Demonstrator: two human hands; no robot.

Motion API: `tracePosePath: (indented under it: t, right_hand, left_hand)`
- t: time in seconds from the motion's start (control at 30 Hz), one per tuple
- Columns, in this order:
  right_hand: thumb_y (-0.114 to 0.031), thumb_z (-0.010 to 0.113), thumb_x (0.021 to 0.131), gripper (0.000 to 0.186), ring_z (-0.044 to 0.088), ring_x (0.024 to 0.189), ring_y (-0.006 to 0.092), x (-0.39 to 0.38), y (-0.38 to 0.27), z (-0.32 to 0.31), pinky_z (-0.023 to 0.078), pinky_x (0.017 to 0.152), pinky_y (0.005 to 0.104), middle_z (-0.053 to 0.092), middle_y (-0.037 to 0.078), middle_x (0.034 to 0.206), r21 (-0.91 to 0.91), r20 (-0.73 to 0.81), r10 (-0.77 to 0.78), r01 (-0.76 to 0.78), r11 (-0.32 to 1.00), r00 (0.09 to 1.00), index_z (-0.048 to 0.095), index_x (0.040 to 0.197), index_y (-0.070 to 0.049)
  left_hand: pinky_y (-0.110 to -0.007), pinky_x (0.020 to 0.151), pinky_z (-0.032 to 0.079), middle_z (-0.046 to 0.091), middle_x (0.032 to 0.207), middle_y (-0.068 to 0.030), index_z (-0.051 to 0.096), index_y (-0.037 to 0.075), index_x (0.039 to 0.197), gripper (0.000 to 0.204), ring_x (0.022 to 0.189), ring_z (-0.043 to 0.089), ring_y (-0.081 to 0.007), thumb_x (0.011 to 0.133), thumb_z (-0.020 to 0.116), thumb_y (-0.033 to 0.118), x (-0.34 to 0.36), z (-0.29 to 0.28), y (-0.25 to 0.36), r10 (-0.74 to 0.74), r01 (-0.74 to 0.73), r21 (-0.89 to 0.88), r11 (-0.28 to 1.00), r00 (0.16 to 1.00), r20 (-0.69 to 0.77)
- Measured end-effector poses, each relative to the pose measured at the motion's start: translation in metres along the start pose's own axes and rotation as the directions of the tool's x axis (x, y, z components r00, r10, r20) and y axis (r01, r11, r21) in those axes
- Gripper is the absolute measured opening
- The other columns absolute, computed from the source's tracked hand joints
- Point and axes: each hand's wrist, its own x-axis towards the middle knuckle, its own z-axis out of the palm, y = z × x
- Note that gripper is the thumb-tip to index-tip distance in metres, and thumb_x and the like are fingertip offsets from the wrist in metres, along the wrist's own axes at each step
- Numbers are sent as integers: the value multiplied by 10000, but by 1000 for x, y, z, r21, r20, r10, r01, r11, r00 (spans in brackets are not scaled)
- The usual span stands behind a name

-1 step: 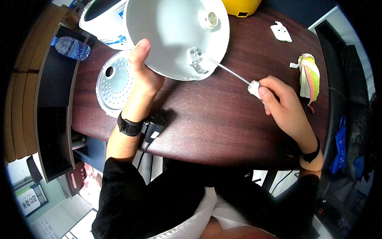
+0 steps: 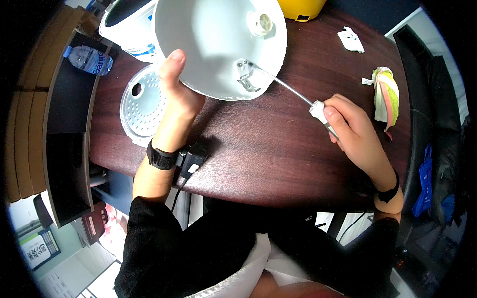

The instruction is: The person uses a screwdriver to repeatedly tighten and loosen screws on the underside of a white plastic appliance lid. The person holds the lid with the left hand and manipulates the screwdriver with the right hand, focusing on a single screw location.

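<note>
My left hand (image 2: 180,92) holds a white bowl-shaped housing (image 2: 203,44) by its near left rim, tilted so its inside faces me. The thumb stands up at the edge and the other fingers are hidden behind the shell. Inside sit a round fitting (image 2: 260,23) and, lower down, a small white bracket (image 2: 243,69) with a metal clip. My right hand (image 2: 353,124) is closed round the handle of a screwdriver (image 2: 290,89). Its long metal shaft points up-left, with the tip at the bracket's right side; whether it sits in a screw I cannot tell.
A perforated light-grey disc (image 2: 144,116) lies left of the housing, with a white container (image 2: 131,37) behind it. A yellow object (image 2: 302,7), a white plate (image 2: 351,40) and a folded green-and-pink cloth (image 2: 387,97) are farther right. A water bottle (image 2: 89,59) lies far left.
The housing's left rim has shifted slightly left, along with my left thumb. The right hand and the screwdriver have barely moved.
</note>
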Motion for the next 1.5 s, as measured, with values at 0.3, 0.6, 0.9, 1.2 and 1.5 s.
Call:
tracePosePath:
  t: [0.3, 0.6, 0.9, 1.2, 1.5]
  right_hand:
    - [-258, 369, 966, 313, 416, 399, 33, 5, -7, 1, 329, 360, 168, 492, 6, 629, 174, 334, 249, -320, 931, 909, 527, 926, 9]
    - [-285, 382, 964, 350, 434, 403, 42, 3, -3, 8, 330, 345, 181, 483, 7, 614, 307, 358, 261, -377, 874, 896, 551, 949, 21]
    - [-283, 374, 966, 359, 435, 384, 52, 4, -2, 9, 334, 340, 186, 478, 12, 594, 334, 388, 245, -383, 861, 889, 548, 946, 31]
    - [-278, 367, 966, 349, 434, 382, 53, 4, -3, 7, 332, 337, 190, 481, 14, 594, 357, 412, 262, -419, 835, 873, 546, 952, 20]
    - [-295, 353, 969, 363, 433, 377, 54, 2, -2, 9, 329, 339, 189, 476, 13, 582, 384, 434, 252, -431, 817, 865, 541, 957, 14]
  left_hand:
    - [-339, 800, 424, 516, 1049, -126, 457, 17, 1155, 657, 951, 514, -229, 715, 504, 503, -11, 17, 10, 32, -34, 45, 998, 999, 39]
    - [-353, 806, 423, 509, 1063, -129, 441, 12, 1166, 678, 965, 511, -239, 701, 523, 499, -10, 5, 6, -49, 47, 26, 999, 995, 85]
    - [-358, 810, 421, 507, 1069, -130, 437, 11, 1170, 690, 970, 510, -241, 696, 528, 503, -7, -8, -5, -62, 59, 33, 998, 992, 108]
    - [-375, 815, 419, 502, 1083, -138, 423, 10, 1182, 719, 976, 508, -249, 680, 537, 511, -8, -13, -10, -75, 73, 27, 997, 991, 107]
    - [-376, 844, 416, 501, 1086, -135, 420, 11, 1191, 718, 988, 501, -262, 670, 580, 477, -8, -14, -11, -70, 72, -18, 997, 993, 99]
